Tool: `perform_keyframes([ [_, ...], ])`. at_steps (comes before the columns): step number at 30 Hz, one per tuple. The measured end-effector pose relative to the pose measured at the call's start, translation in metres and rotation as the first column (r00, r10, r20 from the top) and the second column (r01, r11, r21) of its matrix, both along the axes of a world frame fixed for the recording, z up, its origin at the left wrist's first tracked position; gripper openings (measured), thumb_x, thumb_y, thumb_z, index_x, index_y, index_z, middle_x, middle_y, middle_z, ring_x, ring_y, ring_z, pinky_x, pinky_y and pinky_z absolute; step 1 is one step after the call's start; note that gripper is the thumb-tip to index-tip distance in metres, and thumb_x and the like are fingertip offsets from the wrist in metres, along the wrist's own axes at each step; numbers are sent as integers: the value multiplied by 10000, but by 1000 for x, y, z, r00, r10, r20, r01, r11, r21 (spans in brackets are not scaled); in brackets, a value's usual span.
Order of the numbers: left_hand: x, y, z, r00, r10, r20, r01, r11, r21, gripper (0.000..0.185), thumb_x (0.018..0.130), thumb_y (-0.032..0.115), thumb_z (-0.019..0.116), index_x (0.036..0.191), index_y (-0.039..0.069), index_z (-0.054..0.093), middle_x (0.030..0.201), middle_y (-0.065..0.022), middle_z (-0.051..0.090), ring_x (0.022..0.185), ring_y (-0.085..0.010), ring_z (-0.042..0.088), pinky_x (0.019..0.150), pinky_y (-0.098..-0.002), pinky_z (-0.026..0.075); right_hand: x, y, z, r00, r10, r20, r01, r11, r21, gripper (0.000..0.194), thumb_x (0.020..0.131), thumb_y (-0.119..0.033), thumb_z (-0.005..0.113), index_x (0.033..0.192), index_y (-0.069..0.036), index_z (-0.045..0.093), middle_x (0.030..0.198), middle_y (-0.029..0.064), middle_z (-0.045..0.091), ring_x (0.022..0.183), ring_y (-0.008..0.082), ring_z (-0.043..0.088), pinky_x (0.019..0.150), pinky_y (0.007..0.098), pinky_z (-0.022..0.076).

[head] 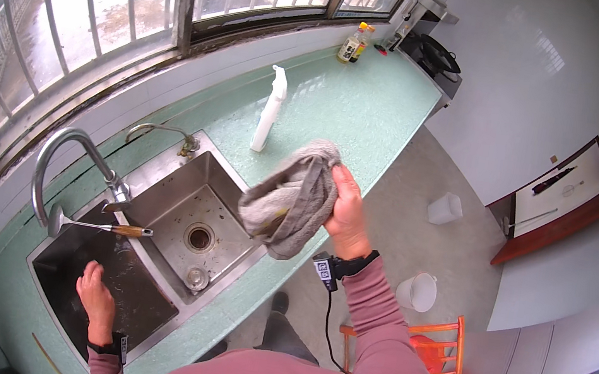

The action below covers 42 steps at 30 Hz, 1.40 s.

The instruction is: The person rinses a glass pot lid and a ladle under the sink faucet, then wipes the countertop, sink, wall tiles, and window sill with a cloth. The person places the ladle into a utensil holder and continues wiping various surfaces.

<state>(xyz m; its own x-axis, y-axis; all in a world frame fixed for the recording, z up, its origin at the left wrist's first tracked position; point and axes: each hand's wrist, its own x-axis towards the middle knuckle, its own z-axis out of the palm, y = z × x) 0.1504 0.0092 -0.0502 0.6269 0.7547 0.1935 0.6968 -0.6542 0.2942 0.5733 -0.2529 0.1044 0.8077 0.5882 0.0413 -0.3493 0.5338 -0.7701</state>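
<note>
A grey cloth [297,198] hangs bunched from my right hand [348,212], held over the counter's front edge beside the right sink basin. Darker and yellowish patches show on its folds. My left hand [97,296] is over the dark left basin [142,291], fingers loosely bent and nothing visible in them. Water seems to stand in that basin. A ladle with a wooden handle [132,231] rests across the rim near the divider. The steel right basin [171,202] holds scattered food bits and a sink strainer [197,279] near its drain [200,236].
A curved faucet [75,137] arches over the left basin, with a smaller tap [188,145] behind. On the green counter [342,105] stand a white spray bottle [270,112] and sauce bottles [350,47]. A wok [439,54] sits beyond. Bins [416,291] and an orange chair [456,350] are behind me.
</note>
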Motion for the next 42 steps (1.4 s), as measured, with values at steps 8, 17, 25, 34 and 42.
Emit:
perform_keyframes([
  [8,122,-120,49,996,86,-38,-93,960,-264,274,798,99,669,1052,1,635,1042,-181,651,959,-337,627,853,-395,481,66,-34,-7,936,351,-8,-343,920,191,308,1005,-137,403,1265,-10,509,1161,103,615,1033,188,614,914,319,510],
  [17,376,-233,32,783,-275,558,493,822,-287,424,890,101,603,1280,-15,482,1215,-139,561,1119,-214,545,941,-367,435,88,-79,-25,884,448,132,-465,868,175,325,989,-126,482,1267,36,522,1107,36,616,1012,81,548,898,226,452],
  [25,468,-252,62,771,-343,537,597,683,-421,414,962,190,499,1313,-26,460,1272,-157,538,1164,-253,543,948,-363,463,158,-109,-32,923,25,383,-23,1000,-10,353,960,-158,500,1237,58,471,1081,178,597,1039,215,556,912,313,436],
  [34,581,-249,72,634,195,748,638,414,-649,389,985,204,418,1307,-5,479,1279,-120,540,1108,-190,560,958,-351,468,293,-123,-86,936,-122,330,160,983,-91,549,877,-160,574,1317,74,345,1199,294,528,1158,405,516,983,399,411],
  [42,719,-288,84,558,245,793,689,397,-607,416,1001,231,325,1289,-24,484,1275,-136,543,1136,-230,561,974,-363,462,410,-169,-126,808,10,590,351,795,-494,716,907,-395,589,1429,-21,270,1350,256,425,1244,382,435,1055,417,315],
])
